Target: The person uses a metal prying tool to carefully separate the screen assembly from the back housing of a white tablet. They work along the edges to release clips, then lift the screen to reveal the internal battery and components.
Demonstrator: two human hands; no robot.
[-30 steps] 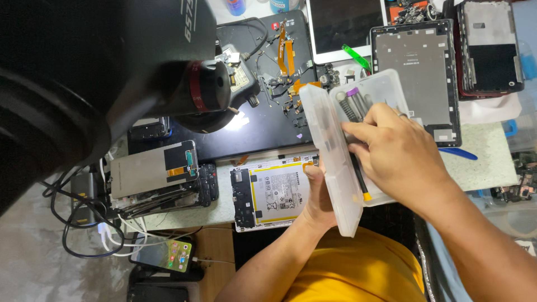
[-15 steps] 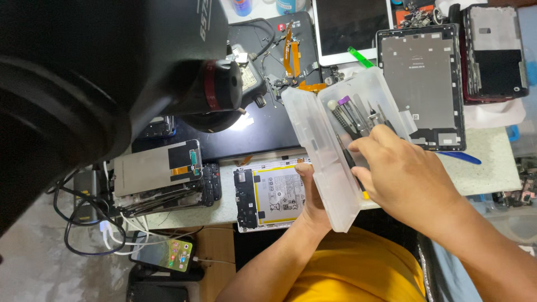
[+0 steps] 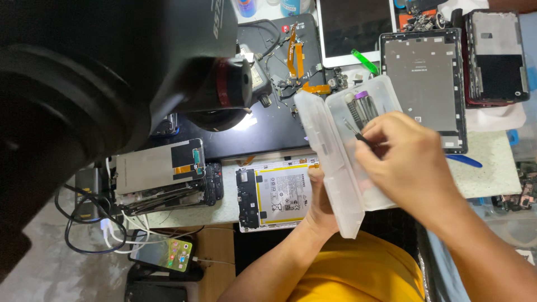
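Note:
My left hand [image 3: 321,204] holds an open translucent plastic case [image 3: 330,151] from below, lid swung to the left. Inside lie several screwdrivers [image 3: 361,106], one with a purple cap. My right hand [image 3: 405,162] reaches into the case and pinches a thin dark tool [image 3: 358,134] between its fingertips. Just left of the case lies an opened tablet with its battery [image 3: 277,193] showing.
A large black microscope head [image 3: 112,84] fills the upper left. A stack of disassembled phones [image 3: 162,176] sits at left with cables. Tablet back frames [image 3: 425,84] and a white tablet [image 3: 349,28] lie at the back right. A phone [image 3: 162,254] is lit below.
The case has tilted and shifted slightly right. My right hand has moved from lying over the tools to pinching one thin tool at the fingertips.

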